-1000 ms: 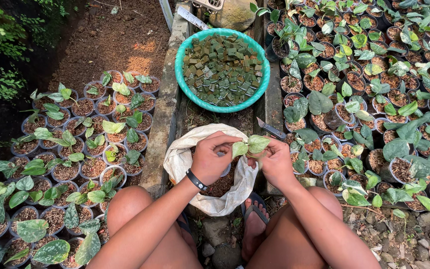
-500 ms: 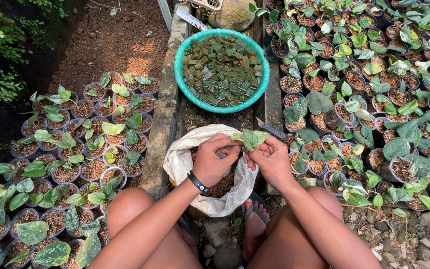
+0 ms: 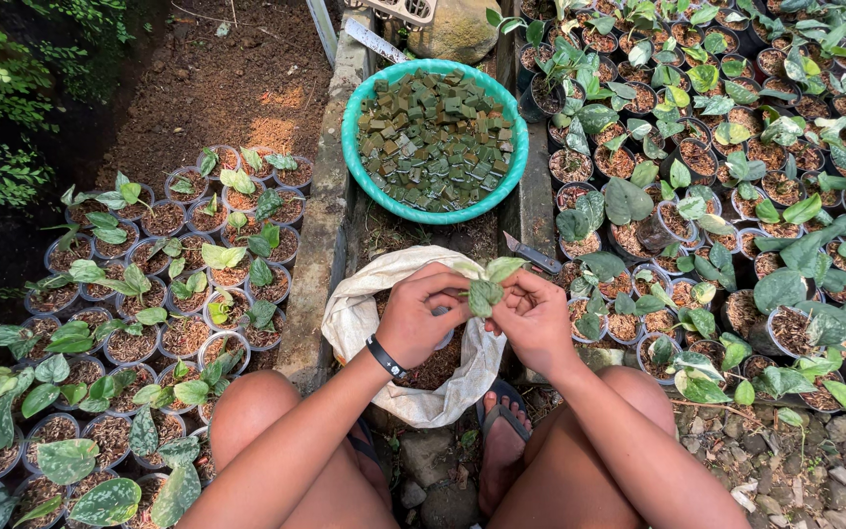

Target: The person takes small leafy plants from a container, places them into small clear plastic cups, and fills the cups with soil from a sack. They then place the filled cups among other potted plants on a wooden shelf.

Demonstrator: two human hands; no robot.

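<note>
Both hands meet in front of my knees, above an open white sack point(image 3: 359, 313) with brown potting mix inside. My left hand point(image 3: 421, 315), with a black band at the wrist, and my right hand point(image 3: 533, 318) together pinch a small plant cutting point(image 3: 487, 284) with a few green leaves. The leaves stick up between my fingertips. A cup may sit under my left hand, but the fingers hide it. Beyond the sack stands a teal basin point(image 3: 364, 181) filled with several small green-brown cubes point(image 3: 433, 137).
Rows of small pots with green seedlings point(image 3: 139, 323) stand on the left. Dark pots with larger leafy plants point(image 3: 736, 196) fill the right. A small cutter knife point(image 3: 531, 257) lies by the concrete edge point(image 3: 317, 245). My sandalled feet point(image 3: 501, 431) rest on stony ground.
My hands have shifted slightly with the cutting, the right hand moving in closer to the left. The leaves now sit more upright between the fingertips.
</note>
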